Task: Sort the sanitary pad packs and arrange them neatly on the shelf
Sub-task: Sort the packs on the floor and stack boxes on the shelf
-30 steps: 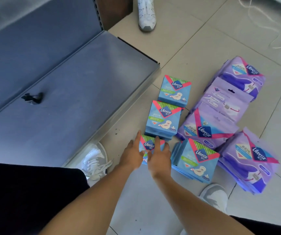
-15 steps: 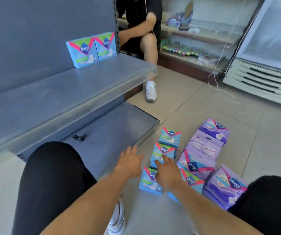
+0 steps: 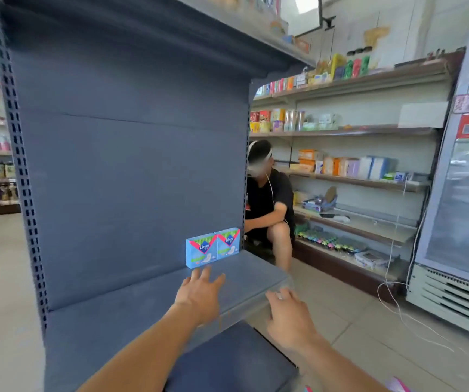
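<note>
Reaching with spread, empty fingers, the left hand (image 3: 199, 295) is nearing two upright blue Libresse packs (image 3: 213, 247); a nudge could be toppling them. The right hand (image 3: 287, 318), fingers relaxed, is carrying nothing over the grey shelf (image 3: 114, 312) edge.

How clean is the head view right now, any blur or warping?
Head view: motion-smeared throughout; right hand and the shelf front edge blur worst, the left hand less. The two packs stay readable. Wide-angle bends the uprights; daylight glares on the fridge door.
</note>
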The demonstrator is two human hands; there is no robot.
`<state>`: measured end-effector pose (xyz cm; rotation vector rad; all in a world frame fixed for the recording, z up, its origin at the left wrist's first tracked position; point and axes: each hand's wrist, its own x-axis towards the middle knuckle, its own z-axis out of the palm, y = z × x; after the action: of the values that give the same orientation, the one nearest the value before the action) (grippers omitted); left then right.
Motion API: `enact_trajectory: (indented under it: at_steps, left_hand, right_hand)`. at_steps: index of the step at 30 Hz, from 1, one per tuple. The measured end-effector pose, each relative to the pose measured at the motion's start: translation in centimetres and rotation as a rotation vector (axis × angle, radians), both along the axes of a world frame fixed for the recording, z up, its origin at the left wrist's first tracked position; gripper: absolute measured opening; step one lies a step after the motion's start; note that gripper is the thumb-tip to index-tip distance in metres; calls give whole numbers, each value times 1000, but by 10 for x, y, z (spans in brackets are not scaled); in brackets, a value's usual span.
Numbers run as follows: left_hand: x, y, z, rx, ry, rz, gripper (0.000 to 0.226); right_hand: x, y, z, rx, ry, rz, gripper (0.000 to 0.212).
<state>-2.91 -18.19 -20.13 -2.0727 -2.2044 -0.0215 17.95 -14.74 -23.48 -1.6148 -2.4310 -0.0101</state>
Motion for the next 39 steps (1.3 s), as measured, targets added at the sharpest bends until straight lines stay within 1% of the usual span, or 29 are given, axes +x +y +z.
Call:
enact_trajectory:
  at_steps: [3,6,10,12,16,20,23,27,30,33,34,37,39]
  left_hand:
    - [-35,9,26,22,-13,92,72]
    - [-61,24,32,5,-18,143,72]
    - [-82,56,21,12,0,161,82]
    - [-90,75,16,2,-4,172,83]
    - [-105,114,1,-7,-5,172,87]
    - [-113,153,-15,42,-41,151,88]
    - [-119,180,-27,95,-44,126,88]
    - [-131,212,-44,104,7,121,91]
    - [-135,224,-55,107,-18,132,89]
    - [-137,231,-55,181,-109,141,84]
    - [-139,235,-54,215,-175,143,79]
    - [-140,247,-49,279,-362,169,53]
    - [-141,256,-47,260,-484,247,44]
  right_hand:
    - [-19,24,24,9,61,5,51]
    - [-39,44,33,-16,152,11,54]
    - [-57,77,26,-112,255,48,59]
    - [-69,98,22,-160,322,79,61]
    - [-91,142,17,-268,464,58,62]
    - [-109,191,10,-327,615,34,61]
    - [-120,235,3,-321,649,48,56]
    - [-138,281,-7,-340,691,3,66]
    - [-145,304,-11,-383,671,-44,69]
    - [-149,325,-9,-439,709,-102,64]
    - [-150,333,-9,-451,742,-122,67]
    - [-156,349,-12,-470,813,-126,80]
    - [-163,362,-19,-483,857,-101,78]
